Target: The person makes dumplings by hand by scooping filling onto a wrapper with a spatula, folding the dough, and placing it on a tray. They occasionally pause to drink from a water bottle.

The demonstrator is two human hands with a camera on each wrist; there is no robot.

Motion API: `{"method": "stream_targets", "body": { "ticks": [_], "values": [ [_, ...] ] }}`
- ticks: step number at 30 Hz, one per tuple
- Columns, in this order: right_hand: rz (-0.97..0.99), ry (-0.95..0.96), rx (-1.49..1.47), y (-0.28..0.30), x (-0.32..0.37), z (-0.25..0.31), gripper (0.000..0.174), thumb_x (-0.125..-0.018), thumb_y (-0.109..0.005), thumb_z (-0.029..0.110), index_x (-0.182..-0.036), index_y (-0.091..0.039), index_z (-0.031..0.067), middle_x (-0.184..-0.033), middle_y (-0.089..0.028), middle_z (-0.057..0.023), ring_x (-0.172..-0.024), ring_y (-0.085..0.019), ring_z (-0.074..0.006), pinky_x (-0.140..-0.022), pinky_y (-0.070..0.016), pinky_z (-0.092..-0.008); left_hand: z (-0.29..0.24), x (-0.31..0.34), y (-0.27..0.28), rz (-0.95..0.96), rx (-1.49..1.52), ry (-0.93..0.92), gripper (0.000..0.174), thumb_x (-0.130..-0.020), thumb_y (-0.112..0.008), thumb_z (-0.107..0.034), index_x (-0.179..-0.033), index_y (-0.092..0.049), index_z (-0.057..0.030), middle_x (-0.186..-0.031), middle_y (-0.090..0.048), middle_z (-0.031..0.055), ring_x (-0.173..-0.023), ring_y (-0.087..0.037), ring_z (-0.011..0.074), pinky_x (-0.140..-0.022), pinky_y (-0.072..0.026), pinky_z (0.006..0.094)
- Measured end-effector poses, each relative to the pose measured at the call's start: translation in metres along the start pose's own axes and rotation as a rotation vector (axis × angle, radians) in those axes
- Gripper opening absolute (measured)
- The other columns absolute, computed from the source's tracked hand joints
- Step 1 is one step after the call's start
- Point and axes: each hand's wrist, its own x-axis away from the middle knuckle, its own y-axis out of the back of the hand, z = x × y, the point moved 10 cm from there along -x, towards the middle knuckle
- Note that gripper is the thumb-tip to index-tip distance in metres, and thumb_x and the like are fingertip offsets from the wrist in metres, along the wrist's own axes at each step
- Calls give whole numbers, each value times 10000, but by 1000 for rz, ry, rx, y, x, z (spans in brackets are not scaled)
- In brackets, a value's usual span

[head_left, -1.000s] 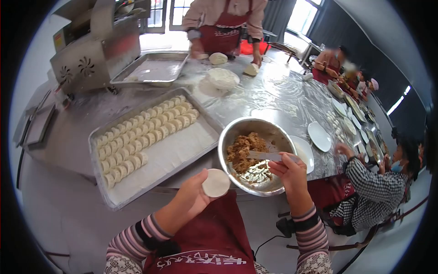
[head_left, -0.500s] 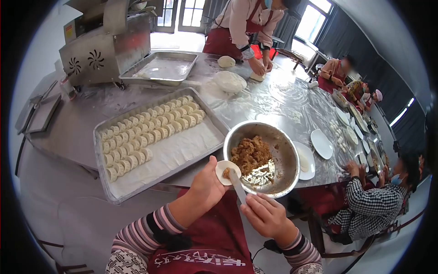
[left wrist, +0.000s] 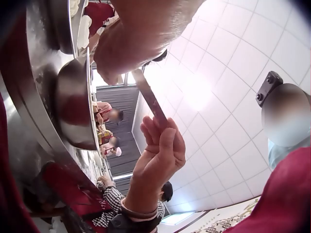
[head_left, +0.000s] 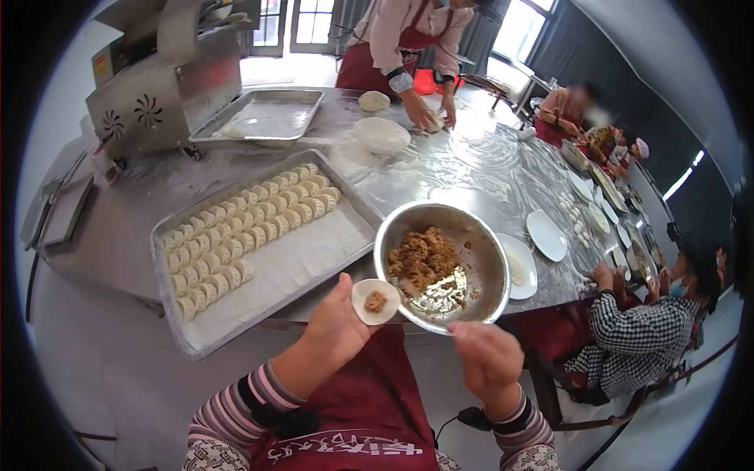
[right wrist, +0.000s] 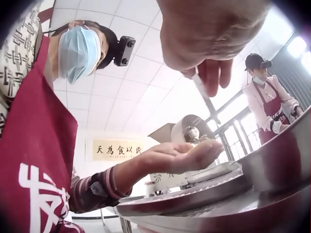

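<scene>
My left hand (head_left: 334,330) is palm up, carrying a round dumpling wrapper (head_left: 360,311) on its fingers. A small dab of brown filling (head_left: 375,301) sits mid-wrapper. My right hand (head_left: 488,361) is blurred beside the bowl's near edge. In the left wrist view its fingers and thumb grip a flat spatula (left wrist: 151,99), which the head view barely shows. A steel bowl (head_left: 485,251) of minced filling (head_left: 424,257) stands right of the wrapper. In the right wrist view the spatula (right wrist: 206,99) points down from the right hand (right wrist: 209,34), above the left hand (right wrist: 177,158).
Left of the bowl, a metal tray (head_left: 294,271) holds rows of pleated dumplings (head_left: 259,216). White plates (head_left: 547,235) lie on the right. Behind are floured dough (head_left: 382,135), another tray (head_left: 271,118) and a steel machine (head_left: 165,94). A person across the table (head_left: 400,47) presses dough.
The right hand took the spatula from over the bowl to the wrapper, then drew back to the right. A dab of filling now lies on the wrapper. The person opposite has both hands on dough.
</scene>
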Motion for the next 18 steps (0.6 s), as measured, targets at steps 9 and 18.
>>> {"method": "stream_targets", "body": {
  "ticks": [9, 18],
  "values": [
    [-209, -912, -434, -31, 46, -184, 124, -895, -586, 18, -948, -639, -81, -791, -677, -97, -718, -686, -160, -624, -570, -244, 10, 6, 6, -8, -51, 87, 572, -1028, -229, -414, -1323, -365, 57, -1309, -489, 216, -1219, -496, 324, -1026, -411, 457],
    [-191, -916, -420, -24, 42, -197, 129, -904, -585, 38, -948, -645, -67, -770, -667, -82, -660, -678, -148, -616, -570, -238, 8, 6, 16, -38, -72, 91, 555, -1027, -252, -408, -1312, -386, 50, -1282, -514, 219, -1199, -513, 325, -1012, -421, 449]
  ]
}}
